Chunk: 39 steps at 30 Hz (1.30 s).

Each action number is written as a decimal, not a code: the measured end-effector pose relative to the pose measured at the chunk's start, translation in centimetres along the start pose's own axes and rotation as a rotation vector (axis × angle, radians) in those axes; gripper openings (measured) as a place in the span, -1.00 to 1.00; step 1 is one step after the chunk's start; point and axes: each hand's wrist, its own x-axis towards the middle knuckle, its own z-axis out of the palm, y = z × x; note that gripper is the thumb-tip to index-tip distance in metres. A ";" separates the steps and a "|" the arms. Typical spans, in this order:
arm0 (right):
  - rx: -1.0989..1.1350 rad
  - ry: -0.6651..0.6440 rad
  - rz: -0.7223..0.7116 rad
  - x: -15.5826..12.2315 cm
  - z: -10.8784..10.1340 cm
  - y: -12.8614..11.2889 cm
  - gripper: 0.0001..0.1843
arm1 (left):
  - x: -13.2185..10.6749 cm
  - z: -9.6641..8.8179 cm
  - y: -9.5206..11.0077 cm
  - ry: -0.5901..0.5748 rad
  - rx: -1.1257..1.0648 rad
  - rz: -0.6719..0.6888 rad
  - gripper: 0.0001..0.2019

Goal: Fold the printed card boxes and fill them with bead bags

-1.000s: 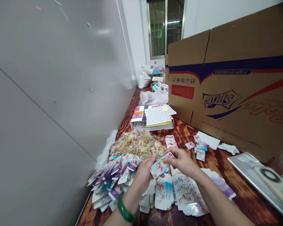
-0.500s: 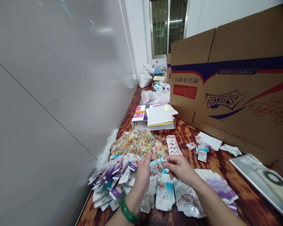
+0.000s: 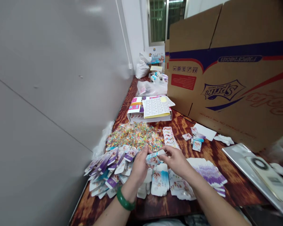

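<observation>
Small box (image 3: 155,157) up off the worktop (image 3: 179,201), caught right between the two hands, long axis running left to right and tipped a touch higher at the right end. Left hand (image 3: 138,168) pinches the left end, fingers curled tight on it; right hand (image 3: 177,161) grips the right end from above, thumb and fingertips closed on the edge. Neither hand is nearer, both are on it. Just beneath lie white flat packs (image 3: 160,183), with purple packs (image 3: 108,169) fanned out to the left. Beyond, a heap of bright packets (image 3: 134,138); far right, a big carton (image 3: 226,78).
</observation>
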 end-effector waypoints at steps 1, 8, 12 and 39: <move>-0.028 -0.064 -0.014 -0.1 -0.1 0.0 -0.91 | 0.1 -0.2 0.0 -0.022 0.026 -0.015 -0.56; -0.316 -0.098 -0.155 -0.5 -1.6 -0.1 -0.82 | 0.0 -1.1 0.9 -0.244 0.307 -0.167 -0.64; -0.298 -0.145 -0.155 -0.4 -2.2 -0.2 -0.84 | -0.4 -0.7 1.0 -0.319 0.150 -0.271 -0.71; 0.477 0.000 0.070 1.2 -0.5 1.7 -0.79 | 0.2 -0.1 0.6 -0.269 0.075 -0.108 -0.67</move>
